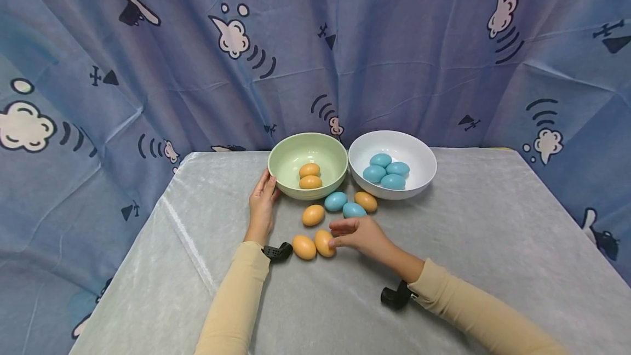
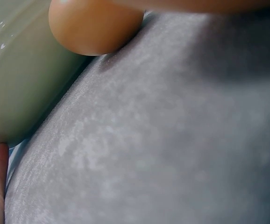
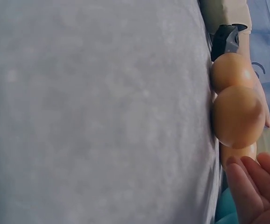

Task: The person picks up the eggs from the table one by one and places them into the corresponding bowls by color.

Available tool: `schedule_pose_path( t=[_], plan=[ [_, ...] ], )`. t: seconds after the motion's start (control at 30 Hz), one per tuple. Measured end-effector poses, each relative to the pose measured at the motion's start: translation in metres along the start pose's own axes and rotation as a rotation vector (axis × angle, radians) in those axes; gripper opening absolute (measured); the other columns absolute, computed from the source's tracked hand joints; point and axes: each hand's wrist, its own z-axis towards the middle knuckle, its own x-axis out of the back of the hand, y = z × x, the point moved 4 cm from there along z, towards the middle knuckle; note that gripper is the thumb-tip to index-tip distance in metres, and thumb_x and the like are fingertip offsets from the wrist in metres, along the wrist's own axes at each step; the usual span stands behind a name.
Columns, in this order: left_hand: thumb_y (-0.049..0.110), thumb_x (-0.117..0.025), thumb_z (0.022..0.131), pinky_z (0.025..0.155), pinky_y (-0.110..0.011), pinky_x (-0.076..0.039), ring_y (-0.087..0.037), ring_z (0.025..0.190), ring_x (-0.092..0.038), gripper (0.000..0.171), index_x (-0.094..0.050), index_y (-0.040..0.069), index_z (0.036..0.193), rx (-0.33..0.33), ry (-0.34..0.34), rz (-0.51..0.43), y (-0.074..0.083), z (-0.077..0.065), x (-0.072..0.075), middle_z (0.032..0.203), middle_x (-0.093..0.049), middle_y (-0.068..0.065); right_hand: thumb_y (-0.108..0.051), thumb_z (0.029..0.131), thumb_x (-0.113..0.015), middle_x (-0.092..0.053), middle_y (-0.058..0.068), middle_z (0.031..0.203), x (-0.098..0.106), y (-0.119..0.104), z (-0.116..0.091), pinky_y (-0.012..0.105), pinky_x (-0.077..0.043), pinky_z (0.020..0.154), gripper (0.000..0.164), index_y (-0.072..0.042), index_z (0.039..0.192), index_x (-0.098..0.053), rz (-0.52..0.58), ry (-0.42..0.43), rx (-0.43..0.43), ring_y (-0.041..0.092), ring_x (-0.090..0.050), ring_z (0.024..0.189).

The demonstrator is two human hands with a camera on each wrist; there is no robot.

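My left hand (image 1: pixel 262 204) rests against the left side of a light green bowl (image 1: pixel 282 179), fingers along its outer wall. Inside that bowl lie two orange eggs (image 1: pixel 310 182). With fingers extended and thumb apart, my right hand (image 1: pixel 363 236) is right at an orange egg (image 1: pixel 323 244) on the table; the right wrist view shows the fingers (image 3: pixel 242 182) spread beside the eggs rather than wrapped round one. Another orange egg (image 1: pixel 304 247) sits just left of it. Nearer the bowls are a third orange egg (image 1: pixel 313 215) and two blue eggs (image 1: pixel 336 201).
A white bowl (image 1: pixel 423 171) holding several blue eggs (image 1: pixel 393 182) stands beside the green one. One more orange egg (image 1: pixel 366 201) lies in front of it. Grey cloth covers the table (image 1: pixel 493 234), and a patterned blue curtain (image 1: pixel 305 43) hangs behind.
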Motion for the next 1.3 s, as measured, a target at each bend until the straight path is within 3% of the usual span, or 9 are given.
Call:
schedule_pose_path(
  t=[0.33,0.87,1.3],
  plan=[
    [0.025,-0.058,0.102,0.111,-0.031,-0.046,-0.019,0.141,-0.045,0.055,-0.041,0.014,0.153,-0.002,0.007,-0.003,0.0,-0.001,-0.001,0.159,-0.039,-0.003,-0.017,0.077,-0.087,-0.071,0.018,0.12,-0.006,0.003,-0.001,0.033,-0.06,0.089,0.05,0.003,0.119,-0.071,-0.071,-0.003,-0.002,0.029,-0.069,0.112],
    [0.027,-0.058,0.101,0.115,-0.037,-0.042,-0.022,0.143,-0.044,0.056,-0.04,0.013,0.153,-0.003,0.0,-0.004,0.001,-0.001,0.0,0.16,-0.038,-0.005,-0.014,0.076,-0.087,-0.072,0.018,0.119,-0.014,-0.001,0.0,0.033,-0.06,0.089,0.049,0.003,0.119,-0.071,-0.085,-0.008,-0.021,0.029,-0.069,0.112],
    [0.028,-0.059,0.101,0.112,-0.033,-0.045,-0.021,0.141,-0.046,0.056,-0.042,0.014,0.152,-0.003,0.006,-0.002,0.001,-0.002,-0.001,0.159,-0.04,-0.004,-0.016,0.074,-0.088,-0.075,0.011,0.114,-0.016,0.001,0.002,0.031,-0.06,0.085,0.045,-0.002,0.115,-0.074,-0.141,0.035,-0.036,0.024,-0.069,0.11]
  ],
)
